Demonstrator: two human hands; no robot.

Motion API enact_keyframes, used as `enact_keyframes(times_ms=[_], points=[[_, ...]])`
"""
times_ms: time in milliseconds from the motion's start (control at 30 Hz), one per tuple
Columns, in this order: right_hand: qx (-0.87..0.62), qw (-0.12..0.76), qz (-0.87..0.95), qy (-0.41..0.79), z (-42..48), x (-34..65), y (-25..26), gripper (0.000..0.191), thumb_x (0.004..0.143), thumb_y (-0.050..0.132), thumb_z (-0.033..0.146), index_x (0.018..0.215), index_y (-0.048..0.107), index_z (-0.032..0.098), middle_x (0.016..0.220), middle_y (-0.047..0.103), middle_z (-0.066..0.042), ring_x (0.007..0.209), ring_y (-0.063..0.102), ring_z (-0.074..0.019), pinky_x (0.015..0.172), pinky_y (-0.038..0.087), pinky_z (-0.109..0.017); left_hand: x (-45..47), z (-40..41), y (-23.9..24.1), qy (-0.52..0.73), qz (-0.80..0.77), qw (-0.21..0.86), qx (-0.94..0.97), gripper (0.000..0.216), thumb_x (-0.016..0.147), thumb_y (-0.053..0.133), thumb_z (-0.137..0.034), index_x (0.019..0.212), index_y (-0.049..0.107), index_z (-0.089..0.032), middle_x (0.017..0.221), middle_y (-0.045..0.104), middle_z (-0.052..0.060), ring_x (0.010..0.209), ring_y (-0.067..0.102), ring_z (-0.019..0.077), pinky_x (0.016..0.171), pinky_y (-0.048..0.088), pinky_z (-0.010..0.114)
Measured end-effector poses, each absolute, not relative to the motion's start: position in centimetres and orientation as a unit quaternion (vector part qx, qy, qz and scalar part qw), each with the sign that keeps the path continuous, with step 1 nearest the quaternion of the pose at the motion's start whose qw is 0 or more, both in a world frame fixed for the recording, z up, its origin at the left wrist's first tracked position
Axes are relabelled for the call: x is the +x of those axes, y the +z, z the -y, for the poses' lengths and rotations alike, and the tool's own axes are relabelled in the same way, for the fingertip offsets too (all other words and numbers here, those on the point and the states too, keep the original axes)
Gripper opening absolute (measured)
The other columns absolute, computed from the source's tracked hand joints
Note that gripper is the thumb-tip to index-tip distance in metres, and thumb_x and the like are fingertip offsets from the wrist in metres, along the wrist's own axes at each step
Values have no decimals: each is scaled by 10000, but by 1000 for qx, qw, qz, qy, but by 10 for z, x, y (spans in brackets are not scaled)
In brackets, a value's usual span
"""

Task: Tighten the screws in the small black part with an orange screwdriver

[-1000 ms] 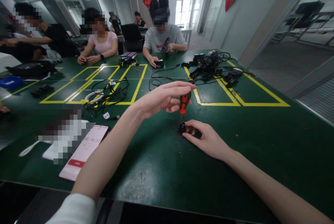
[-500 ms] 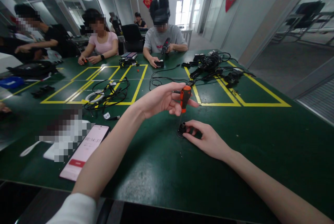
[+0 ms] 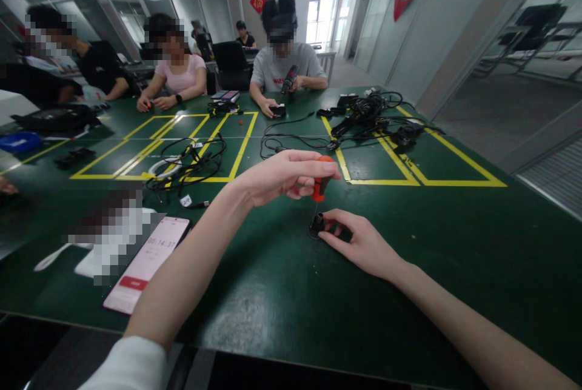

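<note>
My left hand [image 3: 291,174] is wrapped round the orange and black handle of a screwdriver [image 3: 320,190], its fingers over the top. The thin shaft points down, nearly upright, and its tip meets a small round black part [image 3: 317,224] with a short raised stub; exactly where the tip sits is too small to tell. That part rests on the green table [image 3: 273,293]. From the right, my right hand [image 3: 352,235] pinches the black part between thumb and fingers.
A phone [image 3: 150,256] showing a timer lies left of my left forearm. Tangled black cables [image 3: 195,162] lie ahead on the left, and a larger cable heap [image 3: 368,111] at the back right. Across the table a person in grey [image 3: 286,65] holds a power tool.
My left fingers have closed further round the screwdriver's handle and its top has shifted slightly down. The black part and my right hand stay put. At far left, a co-worker's arm has lowered.
</note>
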State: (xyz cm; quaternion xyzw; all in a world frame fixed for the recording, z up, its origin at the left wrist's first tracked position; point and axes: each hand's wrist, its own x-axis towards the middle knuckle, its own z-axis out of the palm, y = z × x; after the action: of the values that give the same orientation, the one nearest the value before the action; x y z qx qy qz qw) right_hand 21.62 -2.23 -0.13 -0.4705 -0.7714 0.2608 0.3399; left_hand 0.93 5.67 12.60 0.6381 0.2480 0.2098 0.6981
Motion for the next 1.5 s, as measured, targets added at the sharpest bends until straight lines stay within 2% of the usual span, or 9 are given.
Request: enact_keyframes(times_ms=[233,467,600,700,800,967,1167,1367,1500], points=[[-473,339,766,272,22,216,-2,157,937,631,297,1049,696,208,965,764,-68,787,690,-201,683,589,-332,11,-61,123,201,-218,741,602,487,850,715,-618,936,623,-148,970,773,139,605,691,152,473,447,215],[-479,337,763,273,22,216,-3,213,932,631,293,1108,695,192,949,758,-74,783,678,-205,697,585,-348,11,-56,126,219,-228,730,606,495,793,832,-457,1153,666,-161,880,717,42,545,559,69,446,335,177],[-477,336,765,271,22,216,-2,208,933,633,300,1100,701,195,929,750,-70,766,674,-202,680,581,-339,9,-55,127,224,-233,715,620,448,771,862,-451,1069,734,-142,786,618,-11,560,463,38,462,291,163],[-477,335,764,275,23,216,-2,211,939,628,300,1106,699,194,947,752,-76,782,677,-203,675,579,-334,8,-58,125,212,-226,708,634,478,795,817,-550,974,726,-116,794,661,25,559,504,54,457,303,177],[-474,338,763,280,22,215,-2,200,940,624,291,1095,699,190,979,755,-80,798,674,-201,690,576,-334,9,-61,123,204,-214,723,625,538,849,709,-646,963,679,-122,973,752,117,598,611,105,468,371,205],[-477,338,759,287,22,216,-3,210,932,633,296,1097,702,186,957,747,-73,790,667,-198,675,571,-325,11,-63,122,196,-235,737,603,461,951,571,-583,973,640,-128,1002,771,137,586,619,110,483,397,208],[-476,340,763,276,23,215,-2,199,924,637,276,1090,702,188,926,741,-66,765,652,-191,655,558,-312,10,-60,124,211,-238,726,609,472,884,698,-512,1178,725,-143,947,724,70,561,501,67,469,309,208],[-472,343,764,274,23,215,-2,205,927,641,282,1099,700,188,937,749,-67,775,663,-193,676,567,-322,10,-59,122,225,-258,691,637,502,812,768,-572,1009,762,-110,910,688,69,587,449,62,472,254,205],[-478,343,759,278,22,215,-4,211,929,636,289,1102,705,190,940,749,-69,781,670,-199,651,566,-317,10,-60,122,225,-239,686,649,489,782,807,-569,947,720,-117,1002,727,93,613,525,67,497,318,200]])
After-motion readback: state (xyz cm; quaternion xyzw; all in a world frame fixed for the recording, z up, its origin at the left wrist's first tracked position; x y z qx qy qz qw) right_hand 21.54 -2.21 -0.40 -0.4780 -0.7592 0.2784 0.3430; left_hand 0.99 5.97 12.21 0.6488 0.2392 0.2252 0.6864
